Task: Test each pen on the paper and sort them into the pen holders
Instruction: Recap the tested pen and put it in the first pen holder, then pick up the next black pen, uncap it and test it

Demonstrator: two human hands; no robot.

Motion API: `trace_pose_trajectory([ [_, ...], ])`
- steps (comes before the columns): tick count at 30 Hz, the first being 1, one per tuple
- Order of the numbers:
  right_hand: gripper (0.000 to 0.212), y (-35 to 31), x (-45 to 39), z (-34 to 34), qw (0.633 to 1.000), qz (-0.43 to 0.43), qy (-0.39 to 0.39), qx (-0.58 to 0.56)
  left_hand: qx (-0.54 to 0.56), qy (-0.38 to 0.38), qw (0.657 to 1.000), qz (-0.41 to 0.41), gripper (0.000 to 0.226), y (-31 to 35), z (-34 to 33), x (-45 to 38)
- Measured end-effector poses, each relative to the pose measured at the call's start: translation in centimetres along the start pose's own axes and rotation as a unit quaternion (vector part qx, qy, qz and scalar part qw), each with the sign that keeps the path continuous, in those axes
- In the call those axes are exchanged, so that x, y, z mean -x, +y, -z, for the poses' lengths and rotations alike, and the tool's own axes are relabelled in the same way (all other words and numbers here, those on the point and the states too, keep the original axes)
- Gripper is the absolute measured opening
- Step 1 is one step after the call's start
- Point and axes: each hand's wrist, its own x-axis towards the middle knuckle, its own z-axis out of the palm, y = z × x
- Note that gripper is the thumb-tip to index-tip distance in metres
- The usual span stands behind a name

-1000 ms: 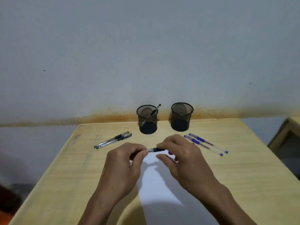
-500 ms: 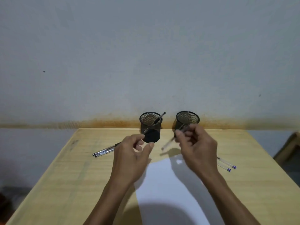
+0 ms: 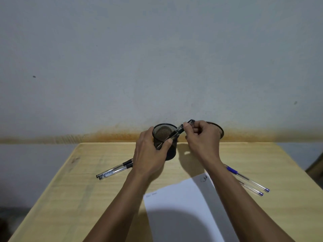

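My left hand [image 3: 150, 154] grips the left black mesh pen holder [image 3: 164, 132] at the table's far edge. My right hand [image 3: 202, 138] pinches the top of a black pen [image 3: 178, 131] that slants down into this holder's mouth. The right mesh holder [image 3: 218, 130] stands behind my right hand, mostly hidden. Two black pens [image 3: 113, 170] lie on the table to the left. Two blue pens [image 3: 248, 181] lie to the right, partly under my right forearm. A white sheet of paper [image 3: 178, 206] with small scribbles lies near me.
The wooden table [image 3: 87, 198] stands against a grey wall with a rusty stain along its base. A piece of wooden furniture [image 3: 316, 165] shows at the right edge.
Both hands moved away from me to the holders. My left hand took hold of the left holder. My right hand carried the black pen to that holder's mouth.
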Motion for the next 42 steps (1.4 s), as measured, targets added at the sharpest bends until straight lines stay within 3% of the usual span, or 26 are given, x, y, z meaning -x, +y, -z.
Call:
trace_pose_trajectory([
  [15, 0.021, 0.3, 0.5, -1.5, 0.999, -0.025, -0.035, 0.026, 0.023, 0.02, 1.0, -0.005, 0.065, -1.1, -0.7, -0.6],
  [26, 0.012, 0.6, 2.3, 1.4, 0.999, 0.0, -0.014, 0.049, 0.015, 0.01, 1.0, 0.012, 0.071, -0.6, -0.6, -0.4],
  [30, 0.004, 0.2, 4.3, 2.0, 0.998, 0.05, -0.035, 0.017, 0.005, -0.003, 1.0, 0.021, 0.075, -0.4, -0.1, -0.2],
  [36, 0.003, 0.4, 7.4, 0.4, 0.972, 0.214, -0.083, 0.046, 0.002, 0.01, 1.0, 0.018, 0.07, -1.6, 3.0, 4.8],
  [42, 0.014, 0.4, 7.9, -5.2, 0.929, 0.268, -0.215, 0.138, -0.217, 0.007, 0.976, 0.022, 0.052, -7.0, 5.3, 11.5],
])
